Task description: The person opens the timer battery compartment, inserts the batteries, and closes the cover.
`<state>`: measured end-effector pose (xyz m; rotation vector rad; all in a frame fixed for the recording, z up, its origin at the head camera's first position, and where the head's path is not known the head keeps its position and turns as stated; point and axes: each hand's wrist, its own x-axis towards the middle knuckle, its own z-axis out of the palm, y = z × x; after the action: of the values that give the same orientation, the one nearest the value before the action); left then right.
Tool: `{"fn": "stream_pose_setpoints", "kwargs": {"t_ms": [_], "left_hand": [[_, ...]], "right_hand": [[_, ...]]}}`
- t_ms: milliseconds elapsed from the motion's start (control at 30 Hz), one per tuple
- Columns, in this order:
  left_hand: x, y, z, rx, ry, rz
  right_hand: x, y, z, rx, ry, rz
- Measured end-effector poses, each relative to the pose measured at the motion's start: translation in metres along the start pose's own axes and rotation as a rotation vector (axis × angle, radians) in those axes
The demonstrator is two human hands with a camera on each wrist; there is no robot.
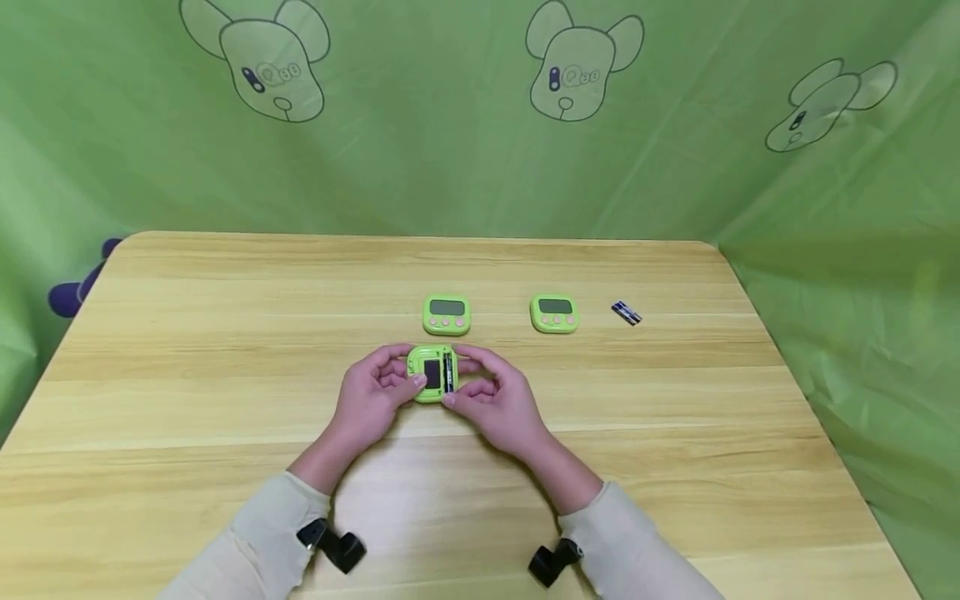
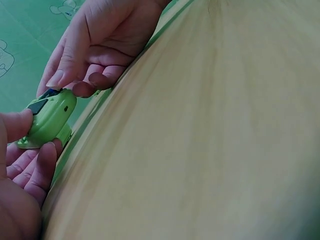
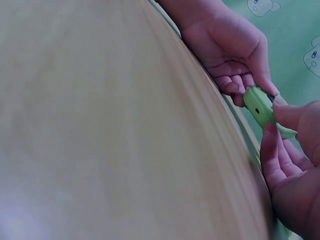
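A green digital timer (image 1: 432,397) is held above the wooden table, its back facing up with the battery slot uncovered. Inside that slot, along the right side, lies a dark battery (image 1: 448,372). The left hand (image 1: 369,398) grips the timer's left side, thumb on the back beside a dark rectangle (image 1: 432,372) and fingers beneath. On the opposite side, the right hand (image 1: 504,407) pinches the timer, its thumb at the near end of the battery. Both wrist views show the green timer body (image 2: 52,117) edge-on between the two hands.
Beyond the hands, two more green timers (image 1: 447,315) (image 1: 554,313) lie face up, with grey screens and pink buttons. Farther right are small dark batteries (image 1: 626,313) side by side. Green printed cloth (image 1: 450,183) hangs behind the table (image 1: 225,333).
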<state>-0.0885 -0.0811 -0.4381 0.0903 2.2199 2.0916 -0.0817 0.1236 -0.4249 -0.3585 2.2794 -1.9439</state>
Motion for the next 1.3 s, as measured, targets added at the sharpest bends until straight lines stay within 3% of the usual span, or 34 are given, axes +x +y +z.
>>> {"fn": "stream_pose_setpoints", "kwargs": {"t_ms": [233,667,867,1067,1300], "left_hand": [[0.000,-0.002,0.000,0.018,-0.002,0.002],[0.001,-0.002,0.000,0.035,-0.018,0.059],[0.000,-0.003,0.003,0.034,0.002,0.052],[-0.001,-0.002,0.003,0.034,0.003,0.037],[0.000,-0.003,0.002,0.031,0.005,0.057]], "right_hand": [[0.004,0.005,0.000,-0.090,-0.003,-0.009],[0.005,0.007,0.003,0.002,0.099,-0.041],[0.001,0.003,0.000,-0.024,0.124,0.029],[-0.010,-0.007,-0.018,-0.115,0.173,0.060],[-0.015,-0.002,-0.050,-0.336,0.263,0.019]]}}
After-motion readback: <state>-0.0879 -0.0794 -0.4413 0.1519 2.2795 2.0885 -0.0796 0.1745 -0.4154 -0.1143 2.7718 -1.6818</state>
